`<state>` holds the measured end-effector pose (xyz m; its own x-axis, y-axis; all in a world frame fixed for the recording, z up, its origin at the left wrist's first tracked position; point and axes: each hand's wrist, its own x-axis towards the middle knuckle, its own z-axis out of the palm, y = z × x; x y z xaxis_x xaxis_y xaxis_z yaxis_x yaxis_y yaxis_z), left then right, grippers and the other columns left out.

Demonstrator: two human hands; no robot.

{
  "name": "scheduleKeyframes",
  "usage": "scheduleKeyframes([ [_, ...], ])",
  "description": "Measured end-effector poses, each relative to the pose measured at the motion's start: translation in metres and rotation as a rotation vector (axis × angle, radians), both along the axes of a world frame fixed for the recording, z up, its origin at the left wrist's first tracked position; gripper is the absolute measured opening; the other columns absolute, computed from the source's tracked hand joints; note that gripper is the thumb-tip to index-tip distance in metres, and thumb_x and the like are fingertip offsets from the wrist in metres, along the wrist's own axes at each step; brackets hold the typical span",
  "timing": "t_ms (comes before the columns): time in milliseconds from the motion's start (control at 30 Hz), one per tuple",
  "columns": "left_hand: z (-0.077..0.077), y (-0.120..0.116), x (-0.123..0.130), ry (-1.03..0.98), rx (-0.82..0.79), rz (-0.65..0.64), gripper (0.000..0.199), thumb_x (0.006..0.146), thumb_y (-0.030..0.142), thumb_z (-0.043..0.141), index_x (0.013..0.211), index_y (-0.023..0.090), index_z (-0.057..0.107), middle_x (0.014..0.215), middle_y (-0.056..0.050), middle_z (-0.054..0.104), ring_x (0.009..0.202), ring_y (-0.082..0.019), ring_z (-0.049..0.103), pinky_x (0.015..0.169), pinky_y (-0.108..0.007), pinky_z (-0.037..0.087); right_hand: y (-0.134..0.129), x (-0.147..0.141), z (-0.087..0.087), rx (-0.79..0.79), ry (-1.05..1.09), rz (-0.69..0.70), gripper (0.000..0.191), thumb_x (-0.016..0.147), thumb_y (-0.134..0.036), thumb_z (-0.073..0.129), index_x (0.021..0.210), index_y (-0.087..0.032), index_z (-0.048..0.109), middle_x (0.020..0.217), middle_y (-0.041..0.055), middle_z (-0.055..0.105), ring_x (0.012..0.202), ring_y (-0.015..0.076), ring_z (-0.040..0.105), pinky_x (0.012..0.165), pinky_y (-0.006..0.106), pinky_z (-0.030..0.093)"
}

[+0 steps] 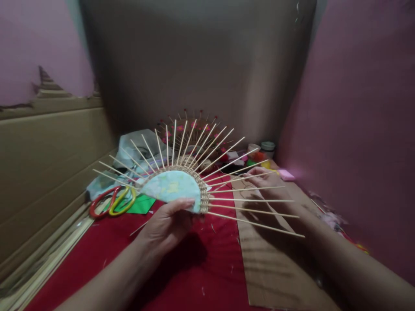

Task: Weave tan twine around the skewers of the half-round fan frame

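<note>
My left hand [173, 218] grips the lower right of a half-round fan piece, its thumb lying on the pale blue-green patterned centre [171, 185]. Brown twine is woven in a band [203, 192] around the curved edge. Thin wooden sticks [220, 163] spread outward from that band like rays. Behind the right-hand sticks is my right hand [259, 176], partly covered by them. Its fingers are pinched together at a thin strand [238, 178] that runs toward the woven band; the exact hold is hard to make out.
Red cloth [126, 259] and a cardboard sheet [269, 276] lie beneath. Scissors with red and yellow handles [113, 203] rest on the left by green paper [141, 204]. A decorated fan [181, 125] stands behind, with jars [267, 147] at right. Walls close in both sides.
</note>
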<state>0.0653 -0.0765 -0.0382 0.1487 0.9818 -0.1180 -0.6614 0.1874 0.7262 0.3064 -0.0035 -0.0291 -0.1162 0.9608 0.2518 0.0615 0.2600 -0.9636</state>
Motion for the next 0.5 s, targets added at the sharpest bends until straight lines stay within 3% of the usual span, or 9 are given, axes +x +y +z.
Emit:
scheduleKeyframes([
  [167, -0.001, 0.006, -0.002, 0.023, 0.005, -0.008, 0.010, 0.063, 0.001, 0.059, 0.070, 0.009, 0.058, 0.074, -0.007, 0.065, 0.062, -0.016, 0.058, 0.054, -0.028, 0.048, 0.001, -0.003, -0.004, -0.060, 0.036, -0.114, 0.026, 0.056, -0.035, 0.075, 0.056, -0.017, 0.057, 0.053, -0.0014, 0.055, 0.049, 0.0108, 0.047, 0.050, 0.027, 0.033],
  [333, -0.002, 0.008, -0.004, 0.005, 0.024, 0.017, 0.011, 0.063, 0.000, 0.058, 0.070, 0.009, 0.058, 0.068, -0.004, 0.064, 0.058, -0.014, 0.057, 0.052, -0.026, 0.048, 0.012, 0.003, -0.015, -0.097, 0.156, -0.040, 0.027, 0.054, -0.036, 0.076, 0.059, -0.017, 0.057, 0.057, 0.0007, 0.059, 0.056, 0.0141, 0.055, 0.053, 0.027, 0.038],
  [500, -0.002, 0.010, -0.005, 0.010, 0.029, 0.022, 0.016, 0.063, 0.000, 0.058, 0.076, 0.010, 0.059, 0.073, -0.004, 0.065, 0.060, -0.015, 0.058, 0.051, -0.027, 0.048, 0.017, 0.010, -0.020, -0.146, 0.220, 0.012, 0.021, 0.056, -0.033, 0.073, 0.063, -0.018, 0.059, 0.051, -0.0026, 0.052, 0.046, 0.0108, 0.047, 0.051, 0.028, 0.040],
])
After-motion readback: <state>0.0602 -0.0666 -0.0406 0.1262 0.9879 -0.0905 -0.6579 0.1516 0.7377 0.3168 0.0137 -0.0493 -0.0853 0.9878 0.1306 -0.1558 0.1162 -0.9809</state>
